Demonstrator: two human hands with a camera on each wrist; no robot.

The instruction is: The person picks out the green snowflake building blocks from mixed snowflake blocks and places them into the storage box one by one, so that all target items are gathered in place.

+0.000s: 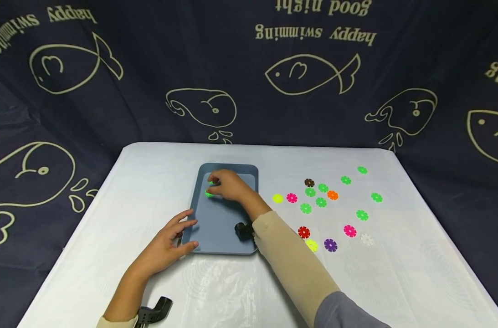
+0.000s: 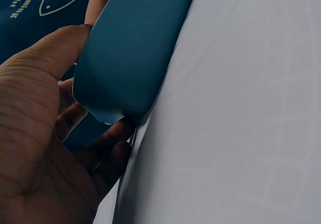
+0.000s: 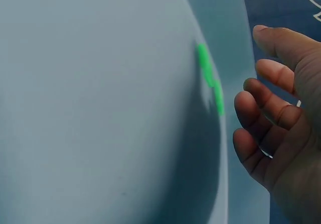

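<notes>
A blue-grey rectangular tray (image 1: 218,232) lies on the white table. My left hand (image 1: 164,249) holds the tray's near left corner, thumb and two fingertips over the rim. In the left wrist view, other fingers touch the outside of the tray wall (image 2: 130,58) low down. My right hand (image 1: 229,184) hovers over the tray's far left part, fingers loosely bent and nothing between them. Under its fingertips, a green notched plastic disc (image 1: 208,194) shows partly. Two green pieces (image 3: 205,66) rest along the tray's side wall in the right wrist view.
Right of the tray lie several flat notched discs: green (image 1: 321,202), pink (image 1: 291,198), yellow (image 1: 277,198), orange (image 1: 332,195), brown (image 1: 309,182), red (image 1: 304,232), purple (image 1: 331,245) and white (image 1: 367,239). A dark cloth with fish drawings (image 1: 306,75) hangs behind the table.
</notes>
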